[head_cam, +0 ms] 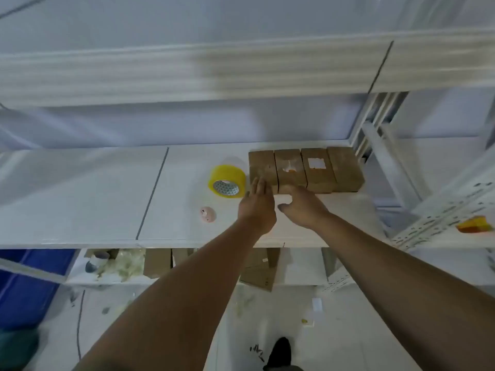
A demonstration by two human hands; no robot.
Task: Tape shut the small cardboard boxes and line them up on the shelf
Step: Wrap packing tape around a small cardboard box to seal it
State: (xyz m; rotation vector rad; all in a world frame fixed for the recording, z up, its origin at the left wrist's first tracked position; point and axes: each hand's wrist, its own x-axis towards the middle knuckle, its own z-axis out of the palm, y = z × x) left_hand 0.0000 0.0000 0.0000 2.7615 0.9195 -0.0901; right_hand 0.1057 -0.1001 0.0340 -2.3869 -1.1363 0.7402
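Item: row of four small brown cardboard boxes [320,178], closed, standing side by side and touching on the white shelf board [80,194], directly beyond both hands' fingertips. The third from the left carries a white label; the second shows a torn pale patch.

Left hand [257,202]: fingers straight and together, laid against the near end of the leftmost box [262,167]; grips nothing.

Right hand [302,207]: just beside the left, thumb spread toward it, fingers reaching to the near face of the second box [290,170]; nothing enclosed, though the fingertips are blurred.

Roll of yellow packing tape [227,180]: on the same board, just left of the left hand's fingers, near the leftmost box.

Small round pink object [208,215]: left of the left wrist, nearer the person than the tape.

Flat brown cardboard pieces [156,263]: on the lower shelf, beneath the forearms.

Orange-yellow item [472,224]: well right of the right hand, on a perforated white rack.
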